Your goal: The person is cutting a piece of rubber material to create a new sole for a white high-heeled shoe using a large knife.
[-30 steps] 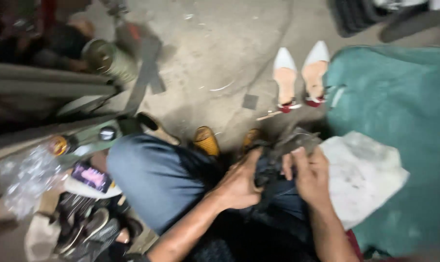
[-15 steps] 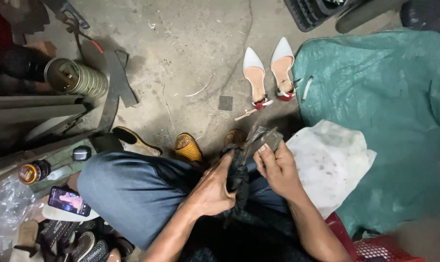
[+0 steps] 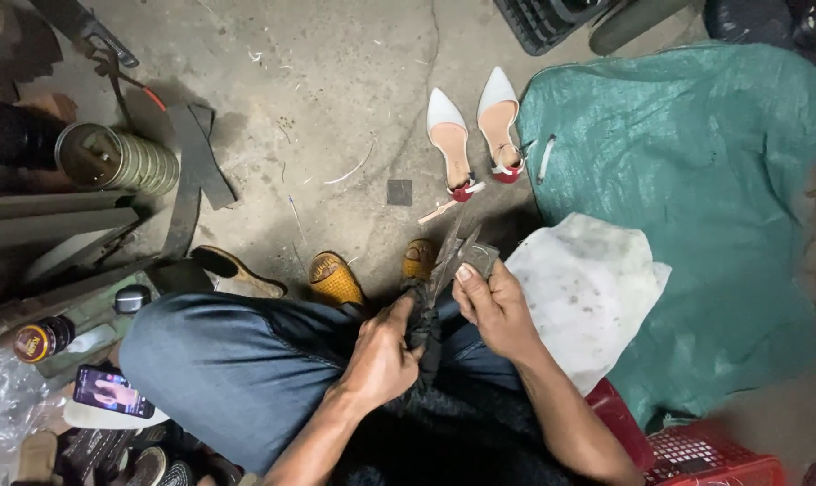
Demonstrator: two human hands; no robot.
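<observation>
My left hand grips a dark shoe that stands on edge over my lap, between my knees. My right hand presses on the shoe's upper end, where a grey sole piece sticks out past the fingers. Both hands close around this one shoe. Below them are my blue-jeaned leg and my yellow shoes on the concrete floor. A pair of white pointed high heels with red heel parts lies on the floor ahead of me.
A green tarp covers the right side, with a white cloth on it by my right arm. A red crate sits at bottom right. On the left lie a tin can, black rubber strips, a phone and a small bottle.
The view has shifted up and back, so the heels and tarp sit lower right. My hands have turned the dark shoe more upright, with the right hand now on its upper end.
</observation>
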